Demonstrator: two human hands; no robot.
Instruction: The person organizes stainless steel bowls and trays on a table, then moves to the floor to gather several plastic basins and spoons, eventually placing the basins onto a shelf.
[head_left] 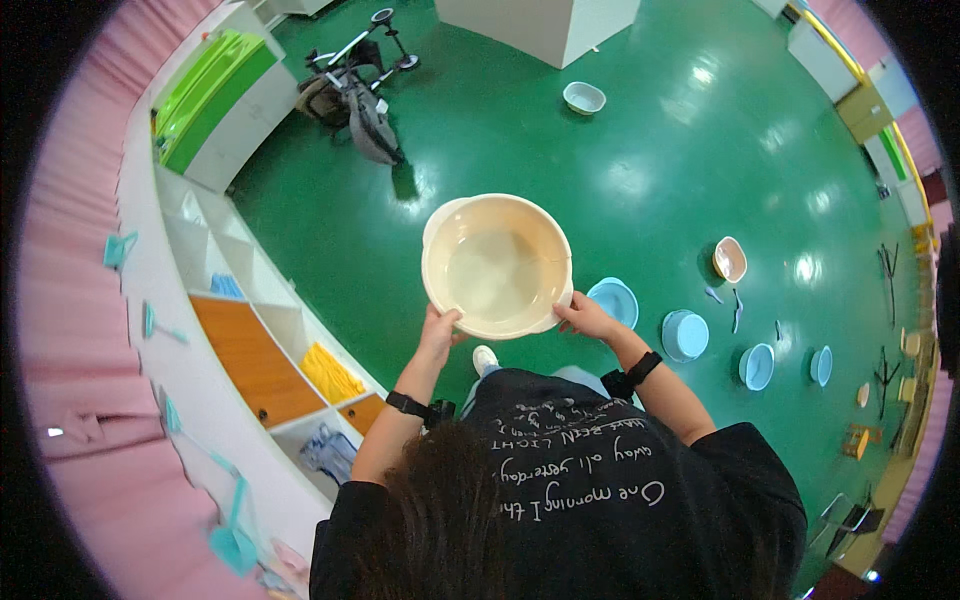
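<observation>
A cream plastic basin [492, 268] is held out in front of my body, its open side facing up and its inside showing. My left hand [438, 333] grips the near left part of its rim, the thumb over the edge. On the near right, my right hand [588, 317] is closed around the rim beside a handle lug. The fingers under the basin are hidden. Just beyond my right hand, a blue basin [613, 302] sits on the floor, partly covered by that hand and forearm.
More blue basins [685, 335] and a cream and pink basin [730, 260] lie on the green floor at right, near purple utensils [738, 311]. Another basin [584, 98] and a stroller [360, 105] stand farther off. White shelving [250, 290] with a yellow cloth [330, 373] runs along the left.
</observation>
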